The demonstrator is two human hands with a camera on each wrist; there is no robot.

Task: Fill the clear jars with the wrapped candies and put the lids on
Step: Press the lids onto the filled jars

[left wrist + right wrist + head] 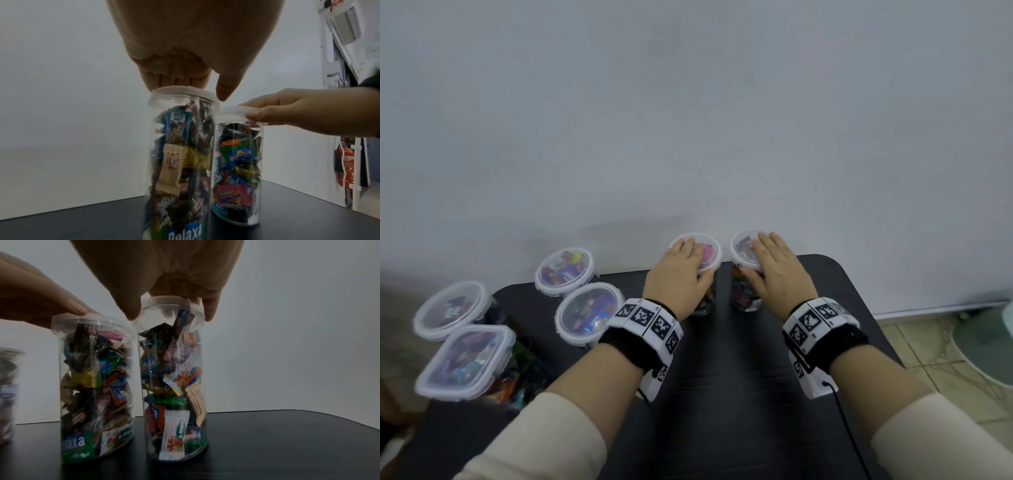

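Black table (739, 394): six lidded clear containers of wrapped candies, all upright.

Two tall round jars, at 12 o'clock on the far edge, stand just beside each other against the white wall (688, 120).
- Left jar (179, 162): lid (183, 92) on. Left hand (681, 274) lies flat over the lid, fingers straight, thumb down the lid's rim at 3 o'clock.
- Right jar (174, 386): lid (168, 303) on. Right hand (777, 270) rests on top, fingers extended, thumb and outer finger hanging over the rim on either side.

Four more containers at 9 to 10 o'clock, well apart from the hands:
- small round tub (565, 270) by the wall;
- round tub (589, 313) just in front;
- round tub (450, 310) at the left edge;
- square tub (465, 361) nearest.

Marker bands (650, 318) and cabled cameras on both wrists. Tiled floor (935, 346) at 3 o'clock.
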